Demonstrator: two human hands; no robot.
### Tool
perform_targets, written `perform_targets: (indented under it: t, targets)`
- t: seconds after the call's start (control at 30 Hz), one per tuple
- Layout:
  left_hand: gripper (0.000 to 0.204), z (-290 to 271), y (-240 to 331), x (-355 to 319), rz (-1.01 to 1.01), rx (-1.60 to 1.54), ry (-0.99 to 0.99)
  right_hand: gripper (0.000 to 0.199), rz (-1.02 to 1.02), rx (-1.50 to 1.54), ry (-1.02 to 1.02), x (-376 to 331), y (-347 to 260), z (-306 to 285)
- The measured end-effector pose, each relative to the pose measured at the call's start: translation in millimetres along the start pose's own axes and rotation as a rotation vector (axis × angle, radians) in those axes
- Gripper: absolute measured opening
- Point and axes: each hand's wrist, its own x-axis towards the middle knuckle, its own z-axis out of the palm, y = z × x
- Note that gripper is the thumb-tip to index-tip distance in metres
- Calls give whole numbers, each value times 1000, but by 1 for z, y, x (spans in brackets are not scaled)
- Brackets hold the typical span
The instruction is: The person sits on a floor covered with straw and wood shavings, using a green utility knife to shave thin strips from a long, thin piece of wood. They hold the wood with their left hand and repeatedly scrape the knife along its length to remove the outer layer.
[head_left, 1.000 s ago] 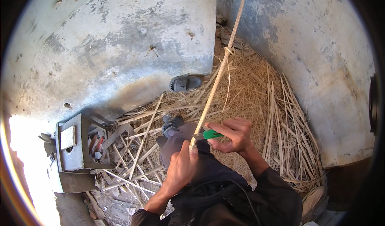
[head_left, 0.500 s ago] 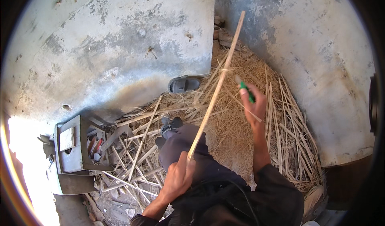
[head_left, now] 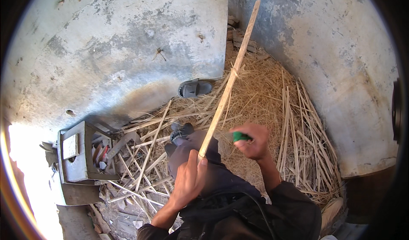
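Note:
My left hand is closed around the lower end of a long pale bamboo strip. The strip slants up and away to the right, its far end raised before the wall. A thin sliver curls out at the joint partway along it. To the right of the strip, and apart from it, my right hand is closed on a small green-handled knife. Motion blurs this hand, and the blade cannot be made out now.
Shavings cover the floor ahead. Cut strips lie heaped at the right, and more strips cross each other at the left. A grey sandal lies by the wall. A battered box stands at the left.
My right hand has come down and toward me with the knife, turning at the wrist. The strip has shifted slightly toward its far end, and my left hand has barely moved.

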Motion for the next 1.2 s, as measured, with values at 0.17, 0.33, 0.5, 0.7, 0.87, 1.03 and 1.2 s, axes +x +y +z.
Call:
perform_targets:
  t: [0.17,0.33,0.5,0.7,0.87,1.03,1.2]
  targets:
    - [18,0,7,2,-34,3,-9,36,-77,-96,-118,6,-18,13]
    - [17,2,10,0,19,12,25,36,-126,-134,-104,7,-14,17]
    - [16,2,12,0,46,10,35,34,-183,-178,-97,11,-19,14]
    - [23,6,8,-1,-10,29,35,35,-225,-266,-53,16,-19,11]
    - [22,7,12,-2,-33,48,34,37,-243,-327,-49,14,-16,9]
    - [21,9,6,-5,-59,68,33,38,-244,-327,-4,12,-9,8]
    - [21,10,6,-5,-74,83,43,39,-233,-369,-42,14,-11,5]
